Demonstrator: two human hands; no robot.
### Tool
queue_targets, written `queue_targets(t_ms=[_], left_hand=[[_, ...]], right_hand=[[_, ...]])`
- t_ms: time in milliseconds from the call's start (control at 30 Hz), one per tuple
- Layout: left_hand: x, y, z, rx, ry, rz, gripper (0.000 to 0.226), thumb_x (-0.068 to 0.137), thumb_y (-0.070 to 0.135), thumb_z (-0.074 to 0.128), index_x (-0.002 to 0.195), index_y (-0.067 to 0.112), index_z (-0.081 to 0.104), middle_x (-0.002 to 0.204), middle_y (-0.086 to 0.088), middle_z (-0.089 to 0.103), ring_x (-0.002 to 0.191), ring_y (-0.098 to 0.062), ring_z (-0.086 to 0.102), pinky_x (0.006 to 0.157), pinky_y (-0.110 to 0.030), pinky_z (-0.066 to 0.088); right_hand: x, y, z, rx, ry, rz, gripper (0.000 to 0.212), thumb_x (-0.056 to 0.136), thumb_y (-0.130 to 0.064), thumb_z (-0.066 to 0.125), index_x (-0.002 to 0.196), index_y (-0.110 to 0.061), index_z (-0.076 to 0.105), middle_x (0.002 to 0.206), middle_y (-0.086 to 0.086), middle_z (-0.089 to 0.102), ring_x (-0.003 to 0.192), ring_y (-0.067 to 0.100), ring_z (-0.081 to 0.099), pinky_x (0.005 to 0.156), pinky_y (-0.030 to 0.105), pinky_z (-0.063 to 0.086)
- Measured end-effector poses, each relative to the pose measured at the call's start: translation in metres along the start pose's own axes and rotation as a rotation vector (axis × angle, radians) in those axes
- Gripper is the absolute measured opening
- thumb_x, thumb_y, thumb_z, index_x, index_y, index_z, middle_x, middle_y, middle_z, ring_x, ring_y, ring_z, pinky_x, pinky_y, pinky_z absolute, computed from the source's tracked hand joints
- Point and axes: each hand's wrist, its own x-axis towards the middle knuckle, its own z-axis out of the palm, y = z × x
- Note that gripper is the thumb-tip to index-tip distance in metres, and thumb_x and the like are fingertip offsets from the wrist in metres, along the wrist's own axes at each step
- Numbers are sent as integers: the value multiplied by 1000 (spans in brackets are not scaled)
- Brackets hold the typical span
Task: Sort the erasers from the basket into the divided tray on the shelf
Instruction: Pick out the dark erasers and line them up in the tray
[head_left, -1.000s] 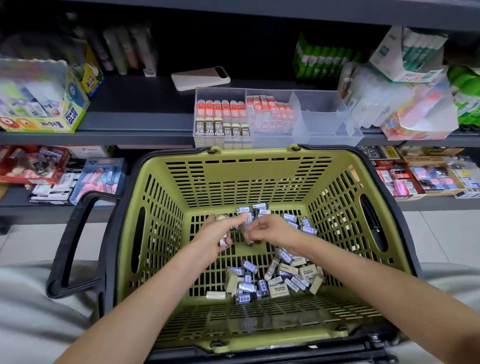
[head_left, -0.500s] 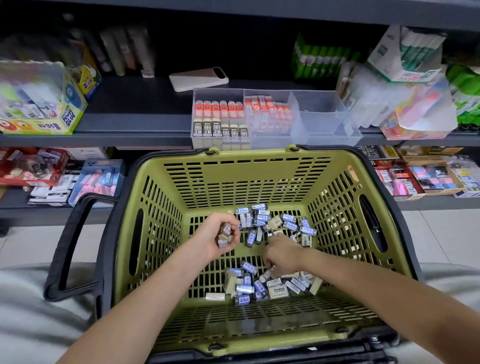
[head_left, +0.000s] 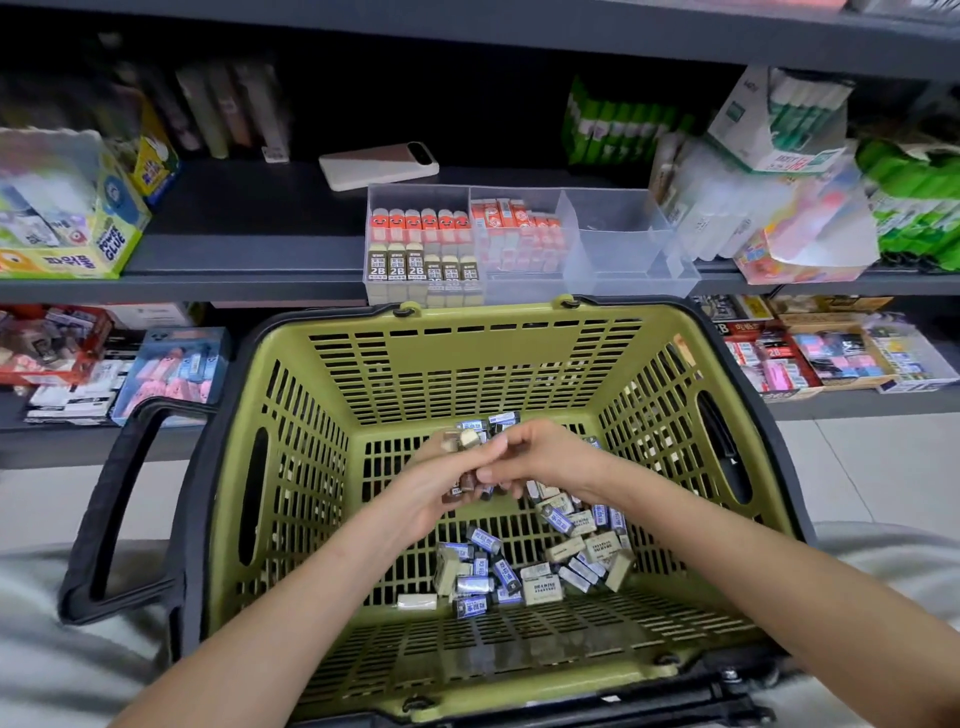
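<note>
A single wide-angle camera rides on the person's head and looks forward and steeply down. Nearest the lens, the olive-green slotted plastic basket (head_left: 467, 374) fills the middle and lower frame, seen from above and into its open top. Both bare forearms enter from the bottom corners, and the left hand (head_left: 436, 483) and right hand (head_left: 540, 457) meet over the basket's centre, close under the camera. Farther off, the view faces the dark grey shelf (head_left: 234, 249) head-on, with the clear plastic divided tray (head_left: 618, 244) just beyond the basket's far rim. Pale tiled floor (head_left: 857, 467) shows at the right. The lens bows the shelf edges towards the sides.
</note>
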Motion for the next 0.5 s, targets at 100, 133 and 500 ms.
queue_targets(t_ms=[100,133,500], left_hand=[[0,-2,3,-31,6,3,50,61,27,82,103,13,58,81,-3,69,70,-15,62,67,-29,50],[1,-2,3,-70,37,-6,44,65,22,81,101,12,58,83,-4,67,70,-15,60,63,-27,49],[5,8,-4,-237,188,-38,32,70,13,80,94,10,59,73,-5,62,63,-16,54,50,-24,50]], right_hand=[[-8,-9,-13,127,-116,90,16,82,-5,67,97,-9,69,86,7,72,77,17,68,71,21,55],[-10,-7,-22,151,-112,159,21,84,-8,64,105,-8,66,90,9,71,81,19,68,73,23,55],[-34,83,-26,-316,209,790,64,91,-19,59,142,-8,21,135,23,44,85,24,63,61,27,56]])
